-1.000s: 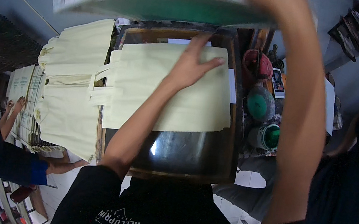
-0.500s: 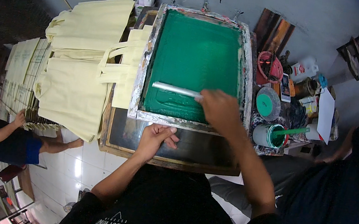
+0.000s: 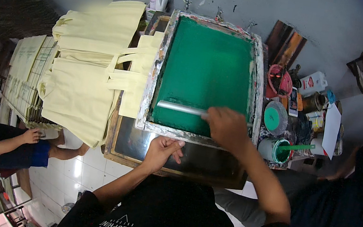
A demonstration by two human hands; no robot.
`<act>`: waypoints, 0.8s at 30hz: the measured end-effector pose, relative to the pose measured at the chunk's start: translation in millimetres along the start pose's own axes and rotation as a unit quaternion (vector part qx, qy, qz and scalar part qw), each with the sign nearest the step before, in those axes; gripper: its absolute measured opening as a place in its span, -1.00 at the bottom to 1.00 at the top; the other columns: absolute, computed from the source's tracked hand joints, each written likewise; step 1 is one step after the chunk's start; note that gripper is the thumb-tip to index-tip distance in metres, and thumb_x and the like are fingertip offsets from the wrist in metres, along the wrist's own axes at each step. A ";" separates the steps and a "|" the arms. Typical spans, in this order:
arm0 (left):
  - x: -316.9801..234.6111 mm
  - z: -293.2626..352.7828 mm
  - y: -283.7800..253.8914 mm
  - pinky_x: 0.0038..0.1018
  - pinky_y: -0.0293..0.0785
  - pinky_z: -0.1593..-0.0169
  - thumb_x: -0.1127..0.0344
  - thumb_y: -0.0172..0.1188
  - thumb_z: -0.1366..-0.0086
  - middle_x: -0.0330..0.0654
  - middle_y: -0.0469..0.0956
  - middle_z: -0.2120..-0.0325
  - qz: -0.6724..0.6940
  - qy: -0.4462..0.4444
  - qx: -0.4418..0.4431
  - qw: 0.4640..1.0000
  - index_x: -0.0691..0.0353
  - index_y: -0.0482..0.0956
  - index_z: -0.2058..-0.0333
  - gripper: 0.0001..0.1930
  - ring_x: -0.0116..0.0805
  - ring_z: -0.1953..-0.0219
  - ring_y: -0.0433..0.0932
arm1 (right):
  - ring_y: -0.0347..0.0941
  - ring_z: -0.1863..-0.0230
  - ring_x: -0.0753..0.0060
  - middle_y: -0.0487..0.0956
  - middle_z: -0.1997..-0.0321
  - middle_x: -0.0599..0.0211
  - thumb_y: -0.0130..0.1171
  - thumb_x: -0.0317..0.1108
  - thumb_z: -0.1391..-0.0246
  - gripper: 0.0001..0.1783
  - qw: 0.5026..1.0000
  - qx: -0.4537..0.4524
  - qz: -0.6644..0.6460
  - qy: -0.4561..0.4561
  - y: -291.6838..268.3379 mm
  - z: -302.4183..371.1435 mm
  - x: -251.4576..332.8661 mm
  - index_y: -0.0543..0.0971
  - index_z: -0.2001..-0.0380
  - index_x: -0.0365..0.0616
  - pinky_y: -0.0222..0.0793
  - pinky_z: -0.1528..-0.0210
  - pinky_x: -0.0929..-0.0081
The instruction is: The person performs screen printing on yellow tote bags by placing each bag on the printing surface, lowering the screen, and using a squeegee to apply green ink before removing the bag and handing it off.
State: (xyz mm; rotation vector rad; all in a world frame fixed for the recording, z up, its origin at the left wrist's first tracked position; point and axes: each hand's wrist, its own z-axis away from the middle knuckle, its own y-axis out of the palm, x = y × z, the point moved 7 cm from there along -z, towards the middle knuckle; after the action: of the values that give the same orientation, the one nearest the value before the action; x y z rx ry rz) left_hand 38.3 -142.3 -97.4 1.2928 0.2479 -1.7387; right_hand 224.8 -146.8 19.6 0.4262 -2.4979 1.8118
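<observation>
My right hand (image 3: 227, 126) is closed around one end of a silver-coloured squeegee (image 3: 181, 108). The squeegee lies crosswise on the green ink (image 3: 209, 66) that coats the printing screen, close to its front side. White, paint-stained wood forms the screen frame (image 3: 155, 72). At the middle of its front edge, my left hand (image 3: 162, 152) rests with curled fingers and the thumb bent over. Nothing shows in that hand. A pale yellow tote bag (image 3: 132, 100) sticks out from under the frame's left side, its handles stretching left.
Stacked pale yellow tote bags (image 3: 81, 94) lie to the left. On the right stand an ink pot (image 3: 274, 151) with a green stick, a pink basin (image 3: 279, 81), a phone (image 3: 294, 102) and a white jug (image 3: 313, 82). One person (image 3: 7, 146) is at the left, another (image 3: 330, 201) at the right.
The squeegee has slid toward me over the ink, with my right hand on it. My left hand stays at the frame's front edge. The whole view has shifted slightly.
</observation>
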 end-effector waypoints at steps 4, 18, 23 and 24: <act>3.6 -0.5 -2.1 -0.47 0.51 0.44 0.24 0.23 -0.42 -0.10 0.61 0.62 -0.003 -0.024 -0.003 1.000 0.37 0.61 0.48 -0.67 -0.35 0.61 0.61 | 0.59 0.38 -0.05 0.61 0.46 0.04 0.24 -0.12 -0.21 -0.68 0.998 0.042 0.016 0.038 21.2 -66.3 -78.2 0.50 0.38 -0.17 0.44 0.43 0.06; -17.0 49.8 -61.2 -0.35 0.64 0.10 0.24 0.11 -0.43 0.03 0.67 0.13 0.205 0.066 0.020 0.976 0.25 0.52 -0.09 -0.67 -0.18 0.19 0.72 | 0.56 0.11 -0.05 0.64 0.14 -0.15 0.22 -0.10 -0.23 -0.49 0.979 0.113 -0.138 0.096 48.6 -201.0 -245.7 0.58 0.03 -0.42 0.39 -0.02 0.17; -51.0 277.3 -290.4 -0.29 0.54 -0.09 0.16 -0.02 -0.45 0.01 0.68 0.16 0.018 0.253 -0.622 0.741 0.31 0.50 -0.03 -0.64 -0.26 0.10 0.67 | 0.46 -0.06 -0.30 0.56 -0.04 -0.31 0.16 0.02 -0.27 -0.34 0.981 0.103 0.036 0.159 54.4 -202.1 -254.2 0.51 -0.08 -0.46 0.34 -0.12 0.05; -62.8 357.6 -310.0 -0.22 0.51 -0.12 0.14 -0.05 -0.47 0.03 0.62 0.06 -0.014 0.355 -0.723 0.592 0.24 0.31 -0.24 -0.54 -0.23 0.12 0.65 | 0.46 -0.08 -0.30 0.55 -0.07 -0.32 0.15 0.00 -0.28 -0.34 0.980 0.095 0.025 0.170 52.3 -199.0 -251.5 0.49 -0.09 -0.49 0.34 -0.14 0.07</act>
State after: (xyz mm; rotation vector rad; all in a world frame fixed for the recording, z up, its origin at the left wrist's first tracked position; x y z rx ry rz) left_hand -428.4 -161.4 1.4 0.5235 1.7163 -0.3817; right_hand 427.1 105.8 -10.0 0.0466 -2.1369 1.9558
